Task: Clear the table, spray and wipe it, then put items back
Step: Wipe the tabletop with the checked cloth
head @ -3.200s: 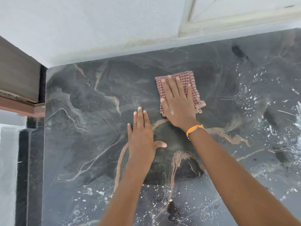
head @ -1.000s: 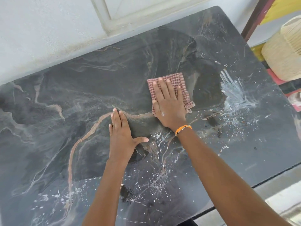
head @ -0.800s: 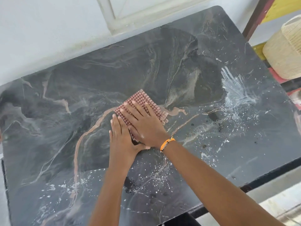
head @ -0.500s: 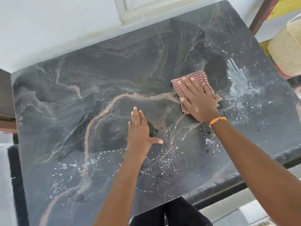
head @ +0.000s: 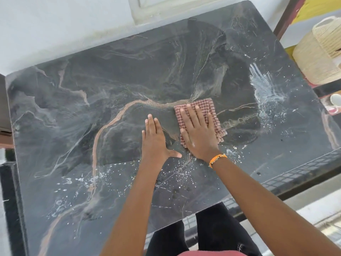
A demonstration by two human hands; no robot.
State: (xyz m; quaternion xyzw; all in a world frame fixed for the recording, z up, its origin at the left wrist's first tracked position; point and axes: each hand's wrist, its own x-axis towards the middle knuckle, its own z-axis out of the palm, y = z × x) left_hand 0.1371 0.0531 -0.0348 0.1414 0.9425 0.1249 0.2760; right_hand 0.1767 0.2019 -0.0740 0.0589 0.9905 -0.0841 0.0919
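Flat and spread, the right hand [head: 200, 137] keeps no closed grip: its straight fingers press a red-checked cloth [head: 206, 115] onto the table [head: 129, 76], near the middle of the top. An orange band [head: 217, 159] circles that wrist. Just left of the cloth, the left hand [head: 156, 141] lies palm-down on the bare surface, fingers together and straight, thumb pointing toward the right hand, holding nothing. Both forearms reach in from the near edge. The table top is dark marble-patterned with tan veins; white spray droplets [head: 265, 93] streak its right side and speckle the near part. A pale wall [head: 55, 24] runs behind, and woven baskets [head: 321, 52] sit on a shelf to the right.
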